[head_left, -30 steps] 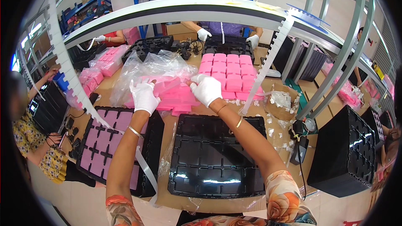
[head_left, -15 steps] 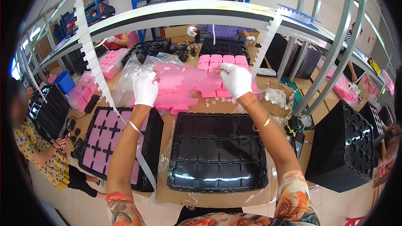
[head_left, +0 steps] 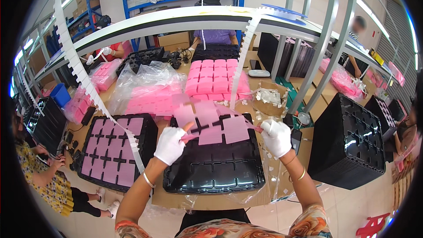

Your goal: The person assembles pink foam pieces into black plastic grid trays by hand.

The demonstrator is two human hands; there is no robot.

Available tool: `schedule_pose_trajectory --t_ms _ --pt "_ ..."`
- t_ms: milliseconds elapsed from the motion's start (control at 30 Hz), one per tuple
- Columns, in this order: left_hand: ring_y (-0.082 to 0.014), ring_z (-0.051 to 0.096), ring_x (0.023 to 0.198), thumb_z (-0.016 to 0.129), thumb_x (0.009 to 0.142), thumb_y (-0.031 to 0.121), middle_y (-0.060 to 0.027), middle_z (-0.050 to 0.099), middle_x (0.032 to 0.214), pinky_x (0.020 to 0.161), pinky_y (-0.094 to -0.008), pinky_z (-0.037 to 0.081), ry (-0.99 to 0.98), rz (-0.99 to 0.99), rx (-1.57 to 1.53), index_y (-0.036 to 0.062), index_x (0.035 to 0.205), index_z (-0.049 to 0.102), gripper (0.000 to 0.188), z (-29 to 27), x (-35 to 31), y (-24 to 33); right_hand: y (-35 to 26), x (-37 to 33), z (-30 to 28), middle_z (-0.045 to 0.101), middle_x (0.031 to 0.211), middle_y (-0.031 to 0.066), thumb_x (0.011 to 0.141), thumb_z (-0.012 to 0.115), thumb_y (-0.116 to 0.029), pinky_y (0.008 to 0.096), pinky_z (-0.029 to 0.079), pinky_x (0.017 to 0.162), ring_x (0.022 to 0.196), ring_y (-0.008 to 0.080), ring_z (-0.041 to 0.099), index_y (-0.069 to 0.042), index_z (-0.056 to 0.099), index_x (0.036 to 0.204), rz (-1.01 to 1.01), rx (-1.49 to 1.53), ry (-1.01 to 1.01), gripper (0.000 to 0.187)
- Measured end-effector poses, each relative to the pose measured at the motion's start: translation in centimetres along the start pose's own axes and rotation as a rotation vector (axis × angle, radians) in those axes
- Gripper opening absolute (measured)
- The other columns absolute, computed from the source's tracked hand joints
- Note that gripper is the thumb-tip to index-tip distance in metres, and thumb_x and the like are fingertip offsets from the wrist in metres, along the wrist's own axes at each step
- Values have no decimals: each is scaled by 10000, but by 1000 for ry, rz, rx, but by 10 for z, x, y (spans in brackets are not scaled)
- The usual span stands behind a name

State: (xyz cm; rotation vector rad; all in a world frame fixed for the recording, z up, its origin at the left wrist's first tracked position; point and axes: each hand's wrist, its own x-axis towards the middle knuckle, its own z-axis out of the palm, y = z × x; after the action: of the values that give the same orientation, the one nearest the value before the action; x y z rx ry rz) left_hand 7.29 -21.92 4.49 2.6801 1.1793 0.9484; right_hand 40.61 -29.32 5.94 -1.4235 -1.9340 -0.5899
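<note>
A thin pink foam sheet with cut-out gaps is stretched between my two white-gloved hands, blurred by motion. My left hand pinches its left edge, index finger partly extended. My right hand grips a corner on the right side. Beneath the sheet lies a black plastic tray with moulded compartments, its far part covered from sight by the sheet. To the left stands a stack of black trays, with pink pads filling the top one's compartments.
Beyond the tray lie loose pink sheets, clear plastic wrapping and stacked pink foam blocks. An open carton of white scraps sits to their right. A tall black tray stack stands at right. White notched strips hang before me. Co-workers surround the benches.
Both hands have come nearer and lower, bringing the pink sheet from the pile to over the black tray. The hands are wider apart. The view has shifted slightly right.
</note>
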Motion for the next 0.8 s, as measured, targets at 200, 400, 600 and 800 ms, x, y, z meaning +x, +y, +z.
schedule_pose_trajectory --t_ms 200,400,600,800 --pt "-311 576 723 652 705 85 -118 615 711 708 -429 431 -49 -15 30 86 823 716 134 20 -42 4 -17 -45 1 614 772 57 696 649 -21 358 468 580 632 264 598 -108 613 775 101 136 -31 122" --pt "-314 599 788 673 680 80 -103 653 782 744 -423 441 -11 -38 2 76 711 669 31 23 -56 29 -32 -85 -15 618 820 55 687 635 -48 375 455 614 700 260 600 -103 614 806 114 131 -105 133" --pt "-309 573 819 697 673 68 -73 639 810 761 -428 433 45 -34 82 100 739 653 86 7 -81 32 -60 -96 -24 613 837 34 695 659 -105 379 458 603 685 247 591 -133 636 859 94 147 -257 168" --pt "-323 571 828 688 664 35 -86 641 792 821 -444 421 49 -102 142 97 755 657 114 -7 -94 30 -68 -98 -24 623 852 14 712 676 -111 364 445 608 712 233 589 -139 654 857 68 137 -326 149"
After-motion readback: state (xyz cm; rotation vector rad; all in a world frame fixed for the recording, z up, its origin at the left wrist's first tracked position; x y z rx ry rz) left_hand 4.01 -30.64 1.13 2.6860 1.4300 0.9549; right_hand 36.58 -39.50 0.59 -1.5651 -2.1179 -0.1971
